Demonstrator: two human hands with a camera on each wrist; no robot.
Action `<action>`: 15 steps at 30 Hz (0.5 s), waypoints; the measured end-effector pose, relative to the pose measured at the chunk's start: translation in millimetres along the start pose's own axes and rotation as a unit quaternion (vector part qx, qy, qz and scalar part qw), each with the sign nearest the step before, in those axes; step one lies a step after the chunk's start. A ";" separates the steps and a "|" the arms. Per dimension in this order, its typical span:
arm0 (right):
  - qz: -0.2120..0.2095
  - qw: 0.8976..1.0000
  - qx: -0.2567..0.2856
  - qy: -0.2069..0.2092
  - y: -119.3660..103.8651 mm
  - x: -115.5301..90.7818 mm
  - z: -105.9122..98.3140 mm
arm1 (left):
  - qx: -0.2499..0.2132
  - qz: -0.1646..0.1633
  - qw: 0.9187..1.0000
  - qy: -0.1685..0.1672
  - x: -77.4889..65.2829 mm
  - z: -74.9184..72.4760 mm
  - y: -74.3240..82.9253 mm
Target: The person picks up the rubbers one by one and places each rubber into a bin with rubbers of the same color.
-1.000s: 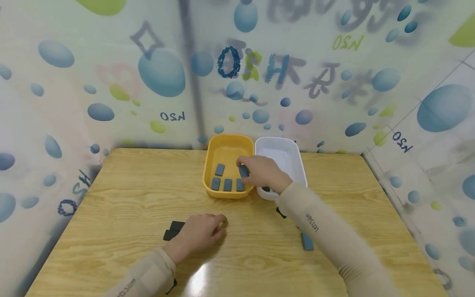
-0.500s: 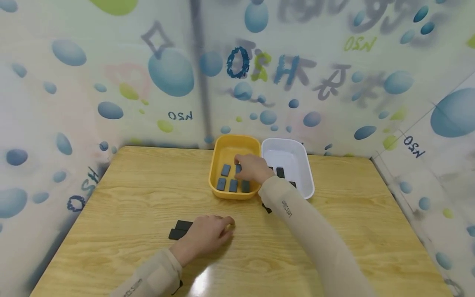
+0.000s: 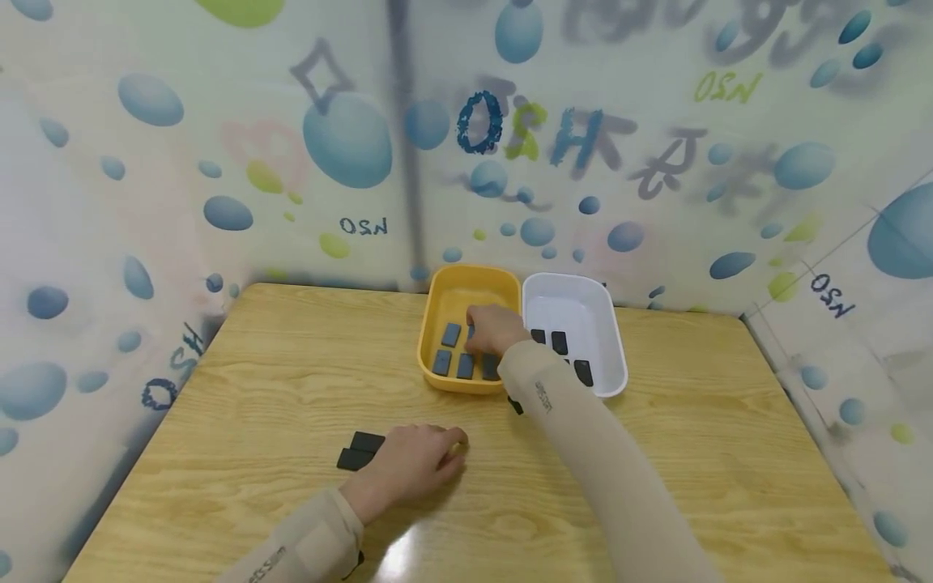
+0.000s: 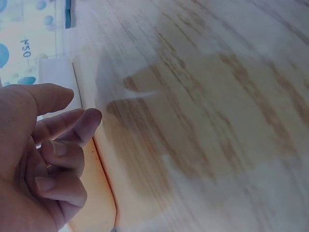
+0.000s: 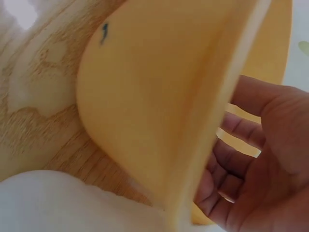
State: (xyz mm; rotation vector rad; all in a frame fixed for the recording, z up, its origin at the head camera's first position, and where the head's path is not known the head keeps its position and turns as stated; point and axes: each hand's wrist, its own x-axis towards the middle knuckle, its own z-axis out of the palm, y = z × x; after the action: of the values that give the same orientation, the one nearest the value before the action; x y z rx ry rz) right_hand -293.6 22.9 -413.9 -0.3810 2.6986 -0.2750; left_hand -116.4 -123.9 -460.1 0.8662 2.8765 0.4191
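Observation:
My right hand reaches into the yellow bin, pinching a blue-grey rectangular tile close over the bin's floor. Several similar tiles lie around it, in a row along the near side and one farther back. In the right wrist view the bin's wall hides the fingertips and the tile. My left hand rests on the table, fingers loosely bent and holding nothing. Beside it lie two black tiles, partly covered by the hand. The left wrist view shows that hand with thumb and fingers apart.
A white bin holding several black tiles stands right against the yellow one. Both are near the back edge of the wooden table, before a patterned wall. A blue piece shows at the top of the left wrist view.
My right hand has moved slightly left and lower in the yellow bin with its tile. My sleeve now uncovers black tiles in the white bin. The left hand stays put; the head view has shifted.

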 end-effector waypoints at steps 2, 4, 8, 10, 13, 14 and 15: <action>0.003 1.000 0.003 -0.002 -2.6 0.0 -1.0 | 0.003 0.001 1.000 0.001 0.1 0.0 0.5; 0.005 1.000 0.004 -0.001 -5.0 0.9 -1.2 | 0.009 0.002 1.000 0.002 0.3 0.1 1.0; 0.017 1.000 0.013 0.001 -8.3 5.9 0.7 | 0.018 0.001 1.000 0.001 0.9 0.8 1.3; 0.023 1.000 0.013 0.002 -8.9 8.6 1.8 | 0.019 0.000 1.000 -0.001 1.2 0.8 1.2; 0.026 1.000 0.000 0.001 -9.3 11.9 3.1 | 0.014 -0.003 1.000 -0.004 1.5 0.1 1.3; 0.025 1.000 -0.007 0.001 -9.2 13.3 3.7 | 0.013 -0.003 1.000 -0.004 1.7 0.0 1.4; 0.025 1.000 -0.011 0.000 -9.2 14.5 4.2 | 0.012 -0.004 1.000 -0.005 1.9 0.1 1.4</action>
State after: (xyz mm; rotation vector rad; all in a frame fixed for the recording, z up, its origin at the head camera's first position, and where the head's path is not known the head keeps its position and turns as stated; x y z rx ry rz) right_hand -302.6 9.2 -420.6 -0.3202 2.7095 -0.2310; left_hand -117.2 -121.7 -459.8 0.8582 2.8806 0.3807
